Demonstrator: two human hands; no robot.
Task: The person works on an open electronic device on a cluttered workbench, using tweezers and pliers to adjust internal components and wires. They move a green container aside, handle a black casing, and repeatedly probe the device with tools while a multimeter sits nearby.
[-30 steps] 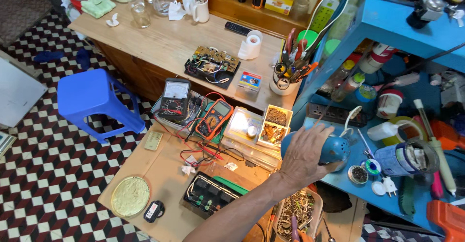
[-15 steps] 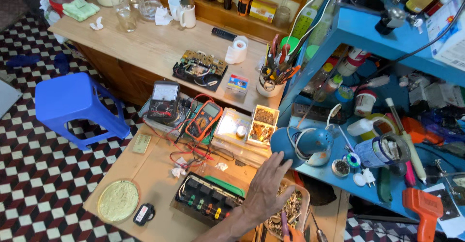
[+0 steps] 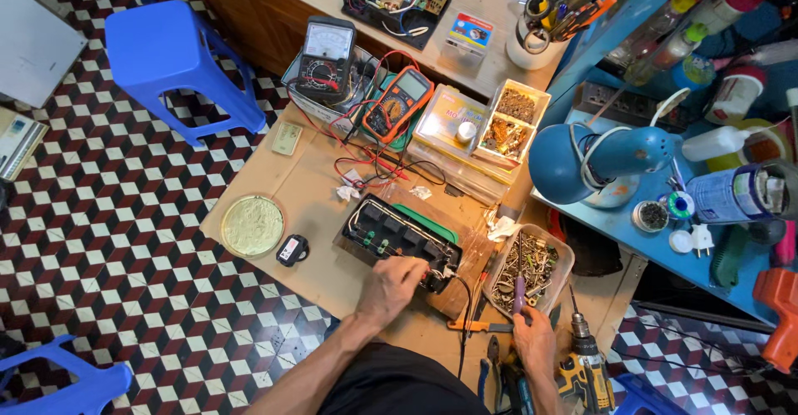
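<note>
My left hand (image 3: 389,286) rests on the black box (image 3: 401,234) in the lower centre, fingers curled on its edge. My right hand (image 3: 532,340) holds a purple-handled tool (image 3: 517,292) beside the screw tray (image 3: 532,267), fingers closed around it.

— What's on the low board (image 3: 316,207)?
— A boxy device (image 3: 401,234) at the middle, a round dish (image 3: 253,225) to its left, a tray of screws (image 3: 529,267) to its right.
— And behind?
— Two meters (image 3: 366,78), then a parts box (image 3: 505,122); a stool (image 3: 170,49) stands far left.
</note>
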